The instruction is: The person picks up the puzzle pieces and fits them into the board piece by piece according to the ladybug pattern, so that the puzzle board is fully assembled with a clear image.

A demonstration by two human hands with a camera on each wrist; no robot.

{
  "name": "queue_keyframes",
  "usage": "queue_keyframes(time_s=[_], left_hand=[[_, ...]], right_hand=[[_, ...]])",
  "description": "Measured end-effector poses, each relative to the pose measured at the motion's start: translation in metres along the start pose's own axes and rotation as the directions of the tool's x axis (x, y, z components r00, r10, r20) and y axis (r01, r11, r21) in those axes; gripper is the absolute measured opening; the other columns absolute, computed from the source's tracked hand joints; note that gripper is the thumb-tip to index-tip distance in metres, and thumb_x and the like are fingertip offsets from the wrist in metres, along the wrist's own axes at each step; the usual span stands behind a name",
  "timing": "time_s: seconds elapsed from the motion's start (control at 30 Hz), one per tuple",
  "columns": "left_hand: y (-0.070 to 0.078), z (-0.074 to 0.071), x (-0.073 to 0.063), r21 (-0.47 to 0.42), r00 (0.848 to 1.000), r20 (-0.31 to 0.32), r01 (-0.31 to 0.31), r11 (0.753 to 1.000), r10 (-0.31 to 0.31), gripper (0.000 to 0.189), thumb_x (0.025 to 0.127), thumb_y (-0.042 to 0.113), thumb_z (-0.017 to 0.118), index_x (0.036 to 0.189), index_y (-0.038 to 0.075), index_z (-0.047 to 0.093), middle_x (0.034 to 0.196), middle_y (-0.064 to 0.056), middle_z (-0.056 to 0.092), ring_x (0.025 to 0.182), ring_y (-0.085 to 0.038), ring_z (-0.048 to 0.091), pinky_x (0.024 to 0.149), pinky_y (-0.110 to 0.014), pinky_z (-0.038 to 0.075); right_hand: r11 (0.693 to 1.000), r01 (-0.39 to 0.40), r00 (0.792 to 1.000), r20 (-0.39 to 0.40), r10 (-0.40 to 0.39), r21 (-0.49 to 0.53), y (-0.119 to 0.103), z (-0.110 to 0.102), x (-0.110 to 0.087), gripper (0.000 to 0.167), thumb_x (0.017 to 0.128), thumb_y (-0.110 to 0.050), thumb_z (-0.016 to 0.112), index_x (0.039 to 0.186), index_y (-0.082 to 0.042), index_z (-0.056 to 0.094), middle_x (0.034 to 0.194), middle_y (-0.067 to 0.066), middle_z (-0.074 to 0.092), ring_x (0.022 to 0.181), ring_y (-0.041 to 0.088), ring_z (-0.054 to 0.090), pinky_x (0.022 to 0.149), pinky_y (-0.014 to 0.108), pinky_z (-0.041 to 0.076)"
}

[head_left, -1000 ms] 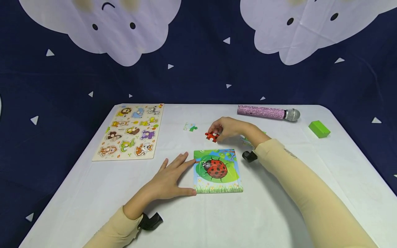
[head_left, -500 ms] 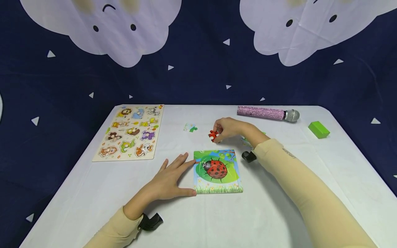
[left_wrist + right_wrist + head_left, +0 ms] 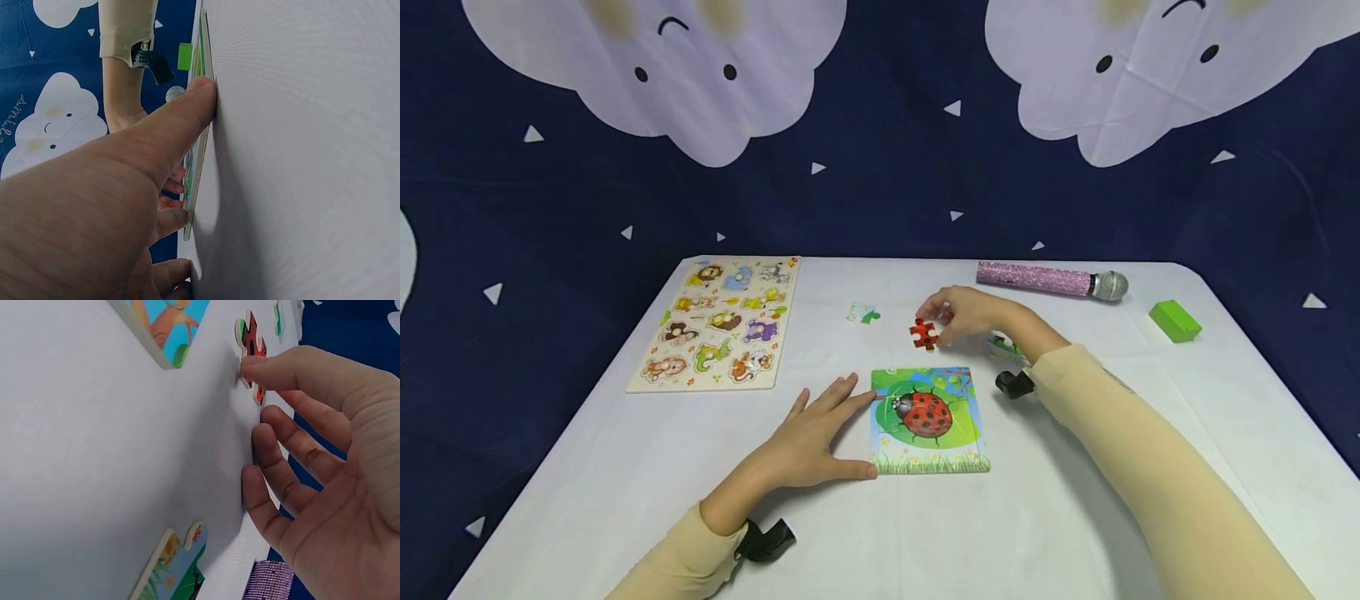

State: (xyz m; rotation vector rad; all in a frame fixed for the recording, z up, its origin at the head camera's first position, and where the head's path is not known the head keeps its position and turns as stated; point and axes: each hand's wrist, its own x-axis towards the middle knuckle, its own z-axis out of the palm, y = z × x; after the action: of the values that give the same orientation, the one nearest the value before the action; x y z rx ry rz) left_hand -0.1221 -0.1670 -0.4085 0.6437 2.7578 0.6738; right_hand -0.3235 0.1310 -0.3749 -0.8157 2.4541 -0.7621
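Observation:
A square ladybug puzzle board (image 3: 929, 420) lies flat on the white table. My left hand (image 3: 808, 442) rests at its left side with fingers spread, thumb and index finger touching the edge; the left wrist view shows the thumb (image 3: 169, 125) against the board's edge (image 3: 199, 156). Beyond the board, my right hand (image 3: 973, 312) holds a red, black-spotted jigsaw piece (image 3: 923, 335) at its edges between thumb and index finger. In the right wrist view the thumb covers part of this jigsaw piece (image 3: 251, 340); the other fingers are loosely bent.
One loose jigsaw piece (image 3: 863, 313) lies at the back; another piece (image 3: 1004, 348) sits partly under my right wrist. An animal peg puzzle (image 3: 711, 325) is at left. A pink glitter microphone (image 3: 1048, 280) and a green block (image 3: 1176, 321) stand at the back right.
My right hand has turned the red jigsaw piece and shifted it slightly right, so more of it shows. The left hand has stayed at the board; the head view has tilted slightly.

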Motion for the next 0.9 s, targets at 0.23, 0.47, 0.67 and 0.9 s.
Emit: queue_keyframes(time_s=[0.23, 0.47, 0.67, 0.9], left_hand=[[0.0007, 0.0000, -0.0005, -0.005, 1.000, -0.001, -0.003, 1.000, 0.003, 0.102, 0.084, 0.063, 0.085, 0.168, 0.025, 0.040, 0.181, -0.010, 0.021, 0.169, -0.035, 0.018, 0.132, -0.074, 0.006], [0.0008, -0.0006, -0.0011, -0.001, 1.000, -0.002, 0.001, 1.000, -0.001, 0.102, 0.084, 0.063, 0.085, 0.168, 0.025, 0.040, 0.181, -0.010, 0.021, 0.169, -0.035, 0.018, 0.132, -0.074, 0.006], [0.0004, 0.0000, -0.0014, 0.000, 1.000, -0.001, 0.005, 1.000, -0.005, 0.102, 0.085, 0.063, 0.085, 0.168, 0.025, 0.040, 0.181, -0.010, 0.021, 0.168, -0.035, 0.018, 0.132, -0.074, 0.006], [0.0007, 0.0001, -0.0018, -0.001, 1.000, 0.001, 0.006, 1.000, -0.006, 0.102, 0.085, 0.063, 0.084, 0.168, 0.026, 0.040, 0.181, -0.010, 0.021, 0.169, -0.035, 0.018, 0.132, -0.073, 0.006]], right_hand=[[1.000, -0.001, 1.000, -0.023, 0.001, -0.009, 0.0000, 0.0019, -0.0058, 0.059, 0.084, -0.006, 0.085, 0.141, -0.013, 0.071, 0.138, 0.013, 0.064, 0.123, 0.031, 0.063, 0.107, 0.047, 0.053], [0.999, 0.033, 0.999, -0.015, -0.034, -0.028, -0.0022, 0.0039, -0.0049, 0.055, 0.086, -0.005, 0.084, 0.138, -0.014, 0.073, 0.129, 0.011, 0.065, 0.115, 0.028, 0.065, 0.102, 0.043, 0.054], [0.997, 0.050, 0.999, -0.017, -0.051, -0.062, -0.0001, 0.0063, -0.0029, 0.051, 0.085, -0.010, 0.085, 0.134, -0.016, 0.075, 0.120, 0.009, 0.067, 0.106, 0.023, 0.068, 0.094, 0.040, 0.056], [0.993, 0.080, 0.996, -0.023, -0.082, -0.093, 0.0029, 0.0085, -0.0023, 0.050, 0.081, -0.014, 0.087, 0.129, -0.017, 0.074, 0.111, 0.009, 0.072, 0.096, 0.018, 0.070, 0.088, 0.037, 0.057]])
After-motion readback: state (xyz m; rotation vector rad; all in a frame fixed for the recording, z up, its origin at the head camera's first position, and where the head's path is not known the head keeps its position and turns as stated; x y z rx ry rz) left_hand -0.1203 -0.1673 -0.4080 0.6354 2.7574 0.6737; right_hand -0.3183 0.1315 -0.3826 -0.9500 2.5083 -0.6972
